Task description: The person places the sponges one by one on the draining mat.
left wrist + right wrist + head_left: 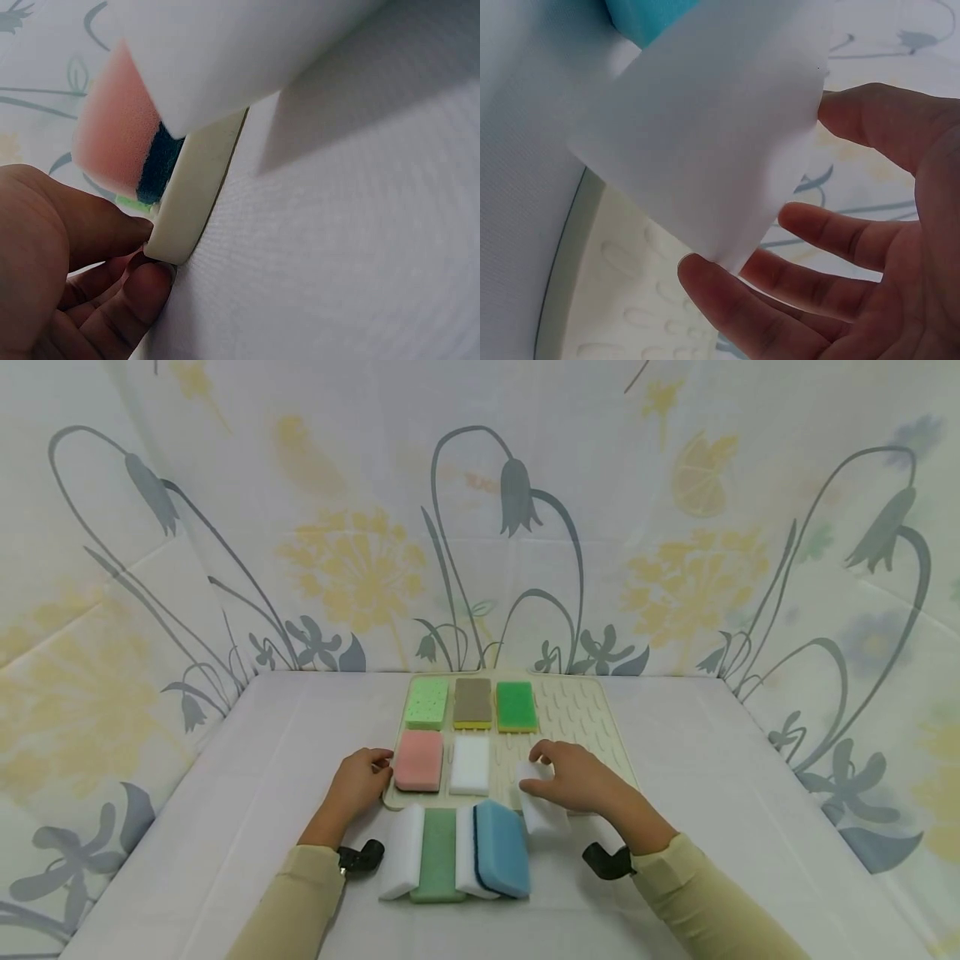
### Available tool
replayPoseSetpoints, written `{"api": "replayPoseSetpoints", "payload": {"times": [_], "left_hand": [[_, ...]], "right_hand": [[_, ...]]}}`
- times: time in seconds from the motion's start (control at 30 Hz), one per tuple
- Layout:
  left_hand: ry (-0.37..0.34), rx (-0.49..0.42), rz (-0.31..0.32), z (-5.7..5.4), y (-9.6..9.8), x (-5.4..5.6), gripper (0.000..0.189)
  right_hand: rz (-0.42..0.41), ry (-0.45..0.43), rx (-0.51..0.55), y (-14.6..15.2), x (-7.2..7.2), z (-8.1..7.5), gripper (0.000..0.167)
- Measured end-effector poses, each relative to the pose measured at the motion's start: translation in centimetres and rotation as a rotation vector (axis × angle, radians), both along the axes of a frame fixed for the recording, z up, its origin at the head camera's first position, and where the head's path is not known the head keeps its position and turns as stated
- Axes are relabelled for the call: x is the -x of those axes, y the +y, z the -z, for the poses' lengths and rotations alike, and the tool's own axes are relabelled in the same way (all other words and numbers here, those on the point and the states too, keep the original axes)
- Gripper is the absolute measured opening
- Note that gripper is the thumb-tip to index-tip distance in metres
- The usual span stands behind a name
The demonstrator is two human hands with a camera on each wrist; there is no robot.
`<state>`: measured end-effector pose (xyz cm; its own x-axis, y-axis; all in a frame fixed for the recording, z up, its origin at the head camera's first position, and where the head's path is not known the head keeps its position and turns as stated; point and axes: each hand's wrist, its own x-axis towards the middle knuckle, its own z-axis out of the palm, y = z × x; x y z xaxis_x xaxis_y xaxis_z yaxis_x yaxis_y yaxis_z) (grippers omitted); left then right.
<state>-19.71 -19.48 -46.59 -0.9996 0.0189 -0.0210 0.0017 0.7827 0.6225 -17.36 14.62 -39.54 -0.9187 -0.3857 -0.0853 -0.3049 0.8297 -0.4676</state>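
Observation:
In the head view, my left hand is at the left edge of a cream textured drying mat. The left wrist view shows its thumb and fingers pinching the mat's corner, close to a pink sponge with a dark scouring layer. My right hand holds a white melamine sponge by its edges, tilted over the mat's front edge. In the right wrist view, thumb and fingertips grip opposite sides of this white sponge. Another white sponge lies flat on the mat beside the pink one.
Along the mat's back lie a light green sponge, a brown-topped sponge and a green-topped sponge. In front of it lean a white sponge, a green pad, another white sponge and a blue sponge. Patterned cloth rises behind.

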Motion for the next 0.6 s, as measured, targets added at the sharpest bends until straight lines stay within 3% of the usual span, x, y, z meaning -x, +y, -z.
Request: {"api": "replayPoseSetpoints", "payload": {"times": [0.6], "left_hand": [[-0.006, -0.007, -0.007, -0.2, 0.1, 0.0, 0.036]], "right_hand": [[0.003, 0.028, -0.060, -1.0, 2.9, 0.3, 0.047]]}}
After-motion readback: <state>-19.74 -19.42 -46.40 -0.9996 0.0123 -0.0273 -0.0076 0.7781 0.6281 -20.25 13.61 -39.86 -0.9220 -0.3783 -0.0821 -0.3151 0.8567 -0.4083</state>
